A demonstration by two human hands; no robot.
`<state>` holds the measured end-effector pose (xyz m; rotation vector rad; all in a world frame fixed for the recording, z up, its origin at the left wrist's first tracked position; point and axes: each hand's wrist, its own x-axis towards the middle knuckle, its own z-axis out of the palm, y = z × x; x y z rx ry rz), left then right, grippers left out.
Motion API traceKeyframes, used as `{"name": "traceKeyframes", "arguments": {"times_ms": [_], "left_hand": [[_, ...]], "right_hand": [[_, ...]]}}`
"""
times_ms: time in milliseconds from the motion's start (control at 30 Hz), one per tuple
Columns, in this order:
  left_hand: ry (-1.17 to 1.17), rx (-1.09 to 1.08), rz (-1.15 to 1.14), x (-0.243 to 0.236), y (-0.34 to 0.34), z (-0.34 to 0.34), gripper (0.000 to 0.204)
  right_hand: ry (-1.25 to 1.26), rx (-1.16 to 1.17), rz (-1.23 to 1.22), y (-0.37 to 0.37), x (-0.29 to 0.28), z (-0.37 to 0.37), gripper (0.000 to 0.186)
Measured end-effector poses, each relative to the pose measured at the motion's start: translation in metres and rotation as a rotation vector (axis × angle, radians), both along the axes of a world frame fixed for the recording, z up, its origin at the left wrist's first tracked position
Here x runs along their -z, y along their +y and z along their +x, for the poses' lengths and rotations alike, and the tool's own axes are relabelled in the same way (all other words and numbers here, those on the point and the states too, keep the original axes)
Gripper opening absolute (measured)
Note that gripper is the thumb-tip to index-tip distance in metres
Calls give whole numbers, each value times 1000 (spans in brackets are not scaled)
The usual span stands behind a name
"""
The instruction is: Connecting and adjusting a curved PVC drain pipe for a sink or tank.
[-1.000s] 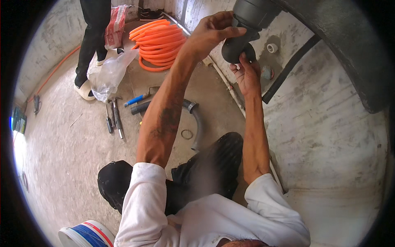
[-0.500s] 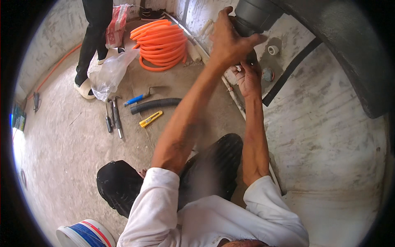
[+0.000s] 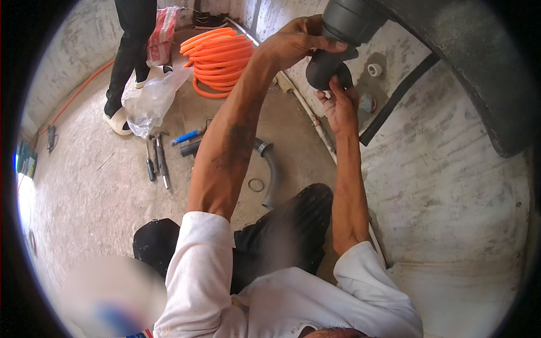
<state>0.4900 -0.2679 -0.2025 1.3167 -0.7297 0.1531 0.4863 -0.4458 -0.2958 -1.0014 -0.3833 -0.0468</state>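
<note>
Holding dark fitting (image 3: 322,69), unreadable markings on sack (image 3: 162,38)

Two hands: one left hand (image 3: 298,42), one right hand (image 3: 340,110). One grey cylindrical fitting (image 3: 352,22), one dark pipe bend (image 3: 324,69) and one hanging black hose (image 3: 401,98). One coil of orange hose (image 3: 220,62), one clear plastic bag (image 3: 155,107), one red-and-white sack (image 3: 162,39). Three tools: one hammer (image 3: 162,163), one screwdriver (image 3: 150,166), one blue-handled tool (image 3: 186,137). One curved grey pipe (image 3: 274,180), one loose ring (image 3: 256,185), two pale shoes (image 3: 118,121). The dark footwear (image 3: 209,21) is too unclear to count.
</note>
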Motion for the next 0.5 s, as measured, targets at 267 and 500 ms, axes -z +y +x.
{"name": "traceKeyframes", "arguments": {"times_ms": [267, 500], "left_hand": [[-152, -350, -78, 7, -8, -12, 73], [-54, -171, 55, 4, -1, -8, 70]], "right_hand": [[-36, -16, 29, 0, 0, 2, 34], [-54, -54, 40, -5, 14, 4, 29]]}}
